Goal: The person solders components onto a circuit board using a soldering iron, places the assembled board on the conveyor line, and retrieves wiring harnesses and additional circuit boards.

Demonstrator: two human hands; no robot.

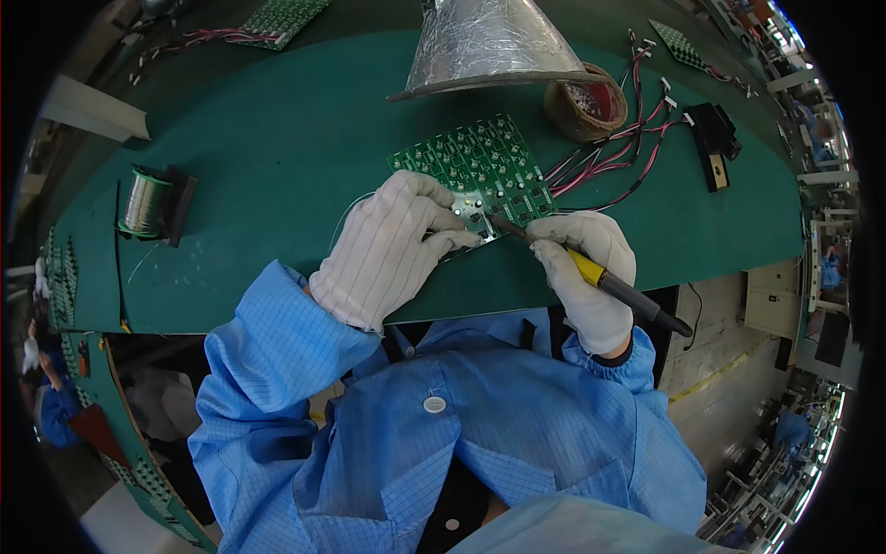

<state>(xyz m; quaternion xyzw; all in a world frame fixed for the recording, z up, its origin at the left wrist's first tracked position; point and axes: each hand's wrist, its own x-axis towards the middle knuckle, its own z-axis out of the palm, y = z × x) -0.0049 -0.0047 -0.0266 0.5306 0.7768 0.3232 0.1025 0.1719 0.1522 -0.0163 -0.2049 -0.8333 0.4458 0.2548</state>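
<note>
A green circuit board (480, 152) lies on the bench, studded with rows of small components. My gloved left hand (392, 240) rests at its near left edge, fingertips curled together over the board. A thin solder wire (349, 214) loops out from behind that hand; its tip between my fingers is too small to see clearly. In my gloved right hand (591, 268) is a soldering iron (591, 270) with a yellow and black handle, gripped like a pen. The iron's tip points left and meets the board's near part, close to my left fingertips.
A foil-covered cone hood (494, 46) hangs over the board's far side. Beside it stands a round brown pot (586, 103). Red and black cables (637, 138) run right from the board towards a black holder (713, 138). A solder spool (148, 205) stands at left.
</note>
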